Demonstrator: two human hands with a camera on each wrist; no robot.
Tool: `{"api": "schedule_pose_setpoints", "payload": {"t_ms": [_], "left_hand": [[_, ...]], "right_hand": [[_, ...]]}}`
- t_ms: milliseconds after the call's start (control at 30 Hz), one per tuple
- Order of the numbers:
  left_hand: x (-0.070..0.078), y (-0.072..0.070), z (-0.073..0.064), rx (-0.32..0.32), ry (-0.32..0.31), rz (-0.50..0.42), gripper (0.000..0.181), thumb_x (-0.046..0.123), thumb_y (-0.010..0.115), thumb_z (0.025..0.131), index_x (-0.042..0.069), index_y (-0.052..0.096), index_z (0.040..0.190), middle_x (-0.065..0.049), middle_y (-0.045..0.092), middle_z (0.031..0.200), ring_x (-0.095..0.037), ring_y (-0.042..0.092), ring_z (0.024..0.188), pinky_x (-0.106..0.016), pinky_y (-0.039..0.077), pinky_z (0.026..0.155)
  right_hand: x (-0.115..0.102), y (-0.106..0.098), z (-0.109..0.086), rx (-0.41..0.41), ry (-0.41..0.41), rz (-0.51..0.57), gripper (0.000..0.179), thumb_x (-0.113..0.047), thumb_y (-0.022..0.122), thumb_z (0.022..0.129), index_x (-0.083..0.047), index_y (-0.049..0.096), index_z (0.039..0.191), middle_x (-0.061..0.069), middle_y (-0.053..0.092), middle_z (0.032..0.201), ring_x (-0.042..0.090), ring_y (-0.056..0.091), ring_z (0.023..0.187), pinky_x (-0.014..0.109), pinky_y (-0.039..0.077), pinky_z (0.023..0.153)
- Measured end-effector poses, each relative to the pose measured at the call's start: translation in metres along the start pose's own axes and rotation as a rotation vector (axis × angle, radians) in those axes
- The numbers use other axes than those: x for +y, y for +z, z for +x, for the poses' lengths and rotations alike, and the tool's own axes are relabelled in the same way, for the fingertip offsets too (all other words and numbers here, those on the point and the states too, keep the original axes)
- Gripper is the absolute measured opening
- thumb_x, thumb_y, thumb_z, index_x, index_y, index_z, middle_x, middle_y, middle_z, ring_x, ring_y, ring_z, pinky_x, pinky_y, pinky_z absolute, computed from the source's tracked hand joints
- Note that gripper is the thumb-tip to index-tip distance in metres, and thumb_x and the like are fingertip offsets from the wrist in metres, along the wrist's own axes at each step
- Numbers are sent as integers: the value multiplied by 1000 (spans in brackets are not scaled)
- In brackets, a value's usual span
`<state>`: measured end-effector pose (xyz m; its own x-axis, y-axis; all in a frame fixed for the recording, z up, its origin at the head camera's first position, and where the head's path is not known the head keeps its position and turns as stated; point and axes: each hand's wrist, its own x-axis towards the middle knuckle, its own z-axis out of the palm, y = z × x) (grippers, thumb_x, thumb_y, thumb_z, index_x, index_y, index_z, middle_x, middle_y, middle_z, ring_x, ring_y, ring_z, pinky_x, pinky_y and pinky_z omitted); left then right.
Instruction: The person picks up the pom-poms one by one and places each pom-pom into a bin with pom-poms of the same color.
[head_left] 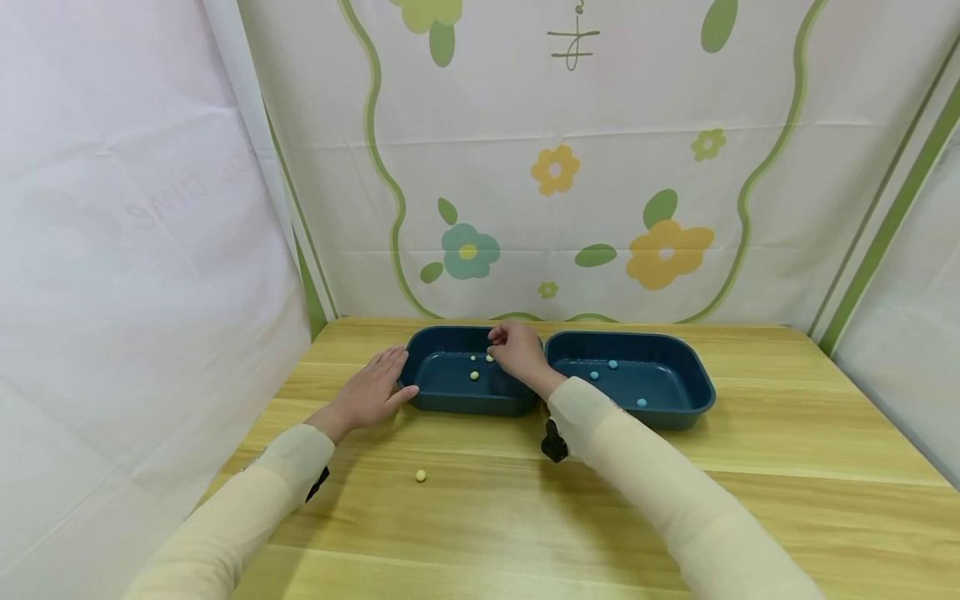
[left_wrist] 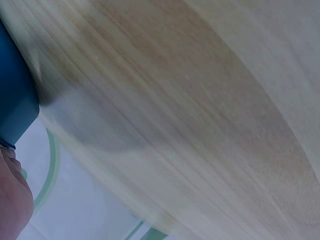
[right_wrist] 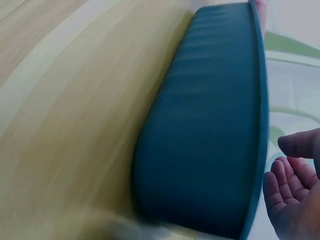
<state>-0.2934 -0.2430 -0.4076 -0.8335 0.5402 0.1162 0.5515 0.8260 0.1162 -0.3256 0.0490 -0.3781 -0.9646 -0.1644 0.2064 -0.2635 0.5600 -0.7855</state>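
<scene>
Two dark blue trays stand side by side. My left hand point(head_left: 375, 390) rests at the left end of the left tray point(head_left: 468, 403), fingers straight along the rim and thumb at the front corner. Over that tray's right part is my right hand point(head_left: 519, 352), its thumb and loosely bent fingers apart in the right wrist view, with nothing seen between them. Several small yellow balls lie in the left tray, one yellow ball point(head_left: 490, 358) right under the right fingertips and another yellow ball point(head_left: 474, 376) nearer the front.
In the right tray point(head_left: 678, 417) lie three small blue balls, one blue ball point(head_left: 641, 402) near its front wall. A loose yellow ball point(head_left: 421, 476) sits on the wooden table point(head_left: 480, 517) in front of the left tray. A printed cloth point(head_left: 517, 108) hangs behind the table.
</scene>
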Motion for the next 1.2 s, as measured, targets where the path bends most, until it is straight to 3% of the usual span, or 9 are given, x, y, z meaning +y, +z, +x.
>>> {"api": "schedule_pose_setpoints", "payload": {"t_ms": [200,533,767,933,1200], "left_hand": [[-1,0,-1,9,5,-9,78,51,36,103,-10,21,150,-26,20,156,-37,15,145,-47,11,117],[-1,1,0,4,2,-6,78,50,37,103,-10,21,150,-25,19,156,-37,15,145,-47,11,117],[-1,0,1,-19,-16,9,78,52,35,103,-9,19,151,-23,17,157,-34,13,146,-44,9,118],[-1,-1,1,2,0,11,77,50,37,103,-11,22,149,-26,21,155,-36,16,145,-46,11,117],[0,0,2,4,2,17,76,47,40,103,-11,23,149,-26,21,155,-36,16,145,-45,10,117]], "right_hand": [[-10,-3,-9,-12,-62,10,9,-5,71,88,-7,68,97,3,64,91,18,61,83,33,54,75],[-28,2,-32,-83,-148,28,14,-6,71,89,-4,69,103,-1,65,90,14,61,82,30,54,74],[-42,14,-51,-163,-244,55,10,-5,71,89,-9,68,97,-2,64,88,11,60,78,26,53,71],[-50,26,-61,-218,-300,60,9,-3,72,87,-8,67,94,-1,65,87,9,60,77,22,52,71],[-54,49,-75,-333,-309,62,13,-1,74,85,-8,68,94,5,67,90,6,59,76,19,51,70]]}}
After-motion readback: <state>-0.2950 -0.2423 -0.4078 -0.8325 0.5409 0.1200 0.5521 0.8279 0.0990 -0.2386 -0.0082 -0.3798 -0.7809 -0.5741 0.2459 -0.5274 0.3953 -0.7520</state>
